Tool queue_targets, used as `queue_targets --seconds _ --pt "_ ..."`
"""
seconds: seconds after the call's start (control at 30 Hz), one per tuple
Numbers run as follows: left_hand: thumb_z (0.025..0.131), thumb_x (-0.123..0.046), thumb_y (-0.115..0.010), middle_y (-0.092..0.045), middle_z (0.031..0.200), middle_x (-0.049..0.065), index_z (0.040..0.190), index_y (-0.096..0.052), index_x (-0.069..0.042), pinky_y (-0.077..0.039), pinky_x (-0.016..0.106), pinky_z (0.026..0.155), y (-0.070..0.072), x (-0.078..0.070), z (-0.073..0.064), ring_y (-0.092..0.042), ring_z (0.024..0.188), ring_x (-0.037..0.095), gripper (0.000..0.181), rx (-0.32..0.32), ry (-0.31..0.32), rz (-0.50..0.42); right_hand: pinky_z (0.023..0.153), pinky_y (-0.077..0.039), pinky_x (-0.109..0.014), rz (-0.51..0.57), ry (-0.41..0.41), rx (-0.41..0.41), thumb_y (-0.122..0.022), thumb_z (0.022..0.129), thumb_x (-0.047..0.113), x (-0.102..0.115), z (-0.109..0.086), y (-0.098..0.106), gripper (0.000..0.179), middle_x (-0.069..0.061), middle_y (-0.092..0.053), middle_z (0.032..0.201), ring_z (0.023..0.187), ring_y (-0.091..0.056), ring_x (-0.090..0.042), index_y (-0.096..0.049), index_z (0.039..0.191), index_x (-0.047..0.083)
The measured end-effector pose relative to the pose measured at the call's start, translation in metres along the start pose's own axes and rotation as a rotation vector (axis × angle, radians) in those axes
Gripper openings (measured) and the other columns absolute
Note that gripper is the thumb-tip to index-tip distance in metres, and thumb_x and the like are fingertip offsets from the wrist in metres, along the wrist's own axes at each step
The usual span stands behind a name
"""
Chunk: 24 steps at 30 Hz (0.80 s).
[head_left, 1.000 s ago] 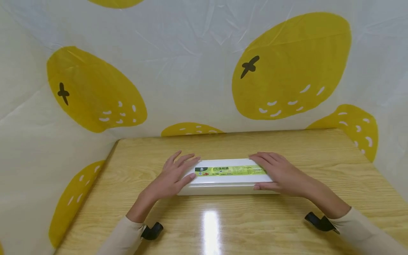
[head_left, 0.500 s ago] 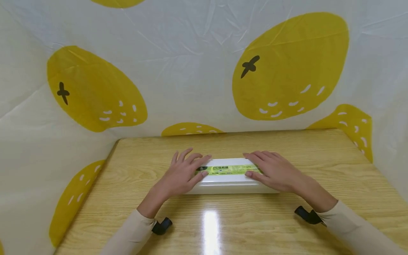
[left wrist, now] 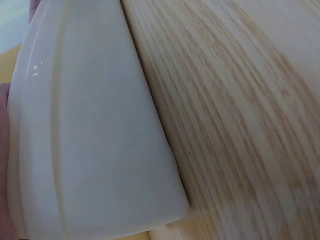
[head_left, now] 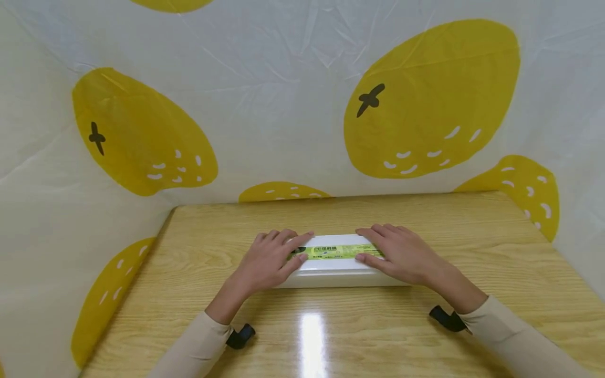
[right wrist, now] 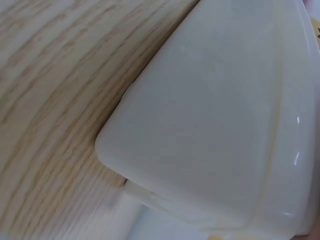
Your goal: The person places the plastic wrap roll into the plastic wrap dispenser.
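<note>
A long white cling film box [head_left: 331, 264] with a green printed label lies lengthwise on the wooden table. My left hand [head_left: 269, 262] rests over its left end, thumb on the label and index finger at the far top edge. Over the right end lies my right hand [head_left: 404, 254], its fingers reaching to the far edge and its thumb flat on the label. Both palms hide the box's ends in the head view. The left wrist view has the box's pale front wall [left wrist: 110, 120] with a thin seam; the right wrist view shows a rounded lower corner [right wrist: 115, 145].
The wood-grain table [head_left: 212, 226] extends around the box on all sides. Behind and to the left hangs a white sheet [head_left: 283, 121] printed with large yellow fruit. A black wrist mount [head_left: 241, 336] sits under each beige sleeve [head_left: 194, 344].
Both hands have slid inward along the box. My right thumb has moved from the front side up onto the label. The box stays in about the same place.
</note>
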<state>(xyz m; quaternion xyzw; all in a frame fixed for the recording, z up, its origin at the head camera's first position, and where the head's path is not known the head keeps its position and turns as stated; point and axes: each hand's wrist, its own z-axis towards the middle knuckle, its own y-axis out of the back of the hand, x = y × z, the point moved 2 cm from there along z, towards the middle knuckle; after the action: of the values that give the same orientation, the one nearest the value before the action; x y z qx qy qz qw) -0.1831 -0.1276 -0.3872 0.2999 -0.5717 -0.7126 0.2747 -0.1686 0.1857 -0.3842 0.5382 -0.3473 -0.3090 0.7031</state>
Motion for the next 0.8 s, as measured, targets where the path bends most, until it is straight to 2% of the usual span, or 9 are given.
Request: queue_targets --seconds 0.3,0.53,0.67,0.8 --pt "0.107 -0.054 -0.035 -0.057 0.14 0.001 0.156 -0.04 -0.035 -0.044 0.058 0.098 -0.002 0.004 0.001 -0.055 0.125 0.029 0.052 -0.014 0.004 -0.011 0.097 -0.05 -0.053 0.001 0.014 -0.009 -0.051 0.099 0.064 -0.001 0.004 -0.002 0.069 -0.005 -0.064 0.126 0.113 -0.063 -0.027 -0.054 0.147 0.014" --pt "0.106 -0.059 -0.034 -0.056 0.143 0.0 0.156 -0.039 -0.035 -0.043 0.059 0.101 -0.002 0.007 0.001 -0.053 0.13 0.028 0.056 0.017 0.024 -0.038 0.104 -0.044 -0.057 0.013 0.062 0.037 -0.049 0.101 0.059 -0.001 0.002 0.004 0.071 -0.005 -0.057 0.14 0.127 -0.056 -0.031 -0.04 0.156 0.016" --pt "0.103 -0.063 -0.04 -0.054 0.146 0.001 0.155 -0.042 -0.031 -0.042 0.061 0.104 0.006 0.011 -0.001 -0.051 0.134 0.028 0.061 0.033 0.05 -0.096 0.11 -0.037 -0.059 0.055 0.076 0.079 -0.049 0.101 0.06 -0.002 -0.001 0.011 0.073 -0.005 -0.049 0.152 0.138 -0.048 -0.032 -0.033 0.16 0.02" --pt "0.1 -0.062 -0.05 -0.051 0.149 0.004 0.155 -0.043 -0.026 -0.04 0.064 0.104 0.019 0.019 -0.008 -0.048 0.136 0.031 0.066 0.022 0.072 -0.126 0.113 -0.033 -0.059 0.094 0.077 0.079 -0.05 0.103 0.054 -0.004 -0.006 0.025 0.068 -0.004 -0.043 0.157 0.143 -0.042 -0.032 -0.035 0.159 0.019"
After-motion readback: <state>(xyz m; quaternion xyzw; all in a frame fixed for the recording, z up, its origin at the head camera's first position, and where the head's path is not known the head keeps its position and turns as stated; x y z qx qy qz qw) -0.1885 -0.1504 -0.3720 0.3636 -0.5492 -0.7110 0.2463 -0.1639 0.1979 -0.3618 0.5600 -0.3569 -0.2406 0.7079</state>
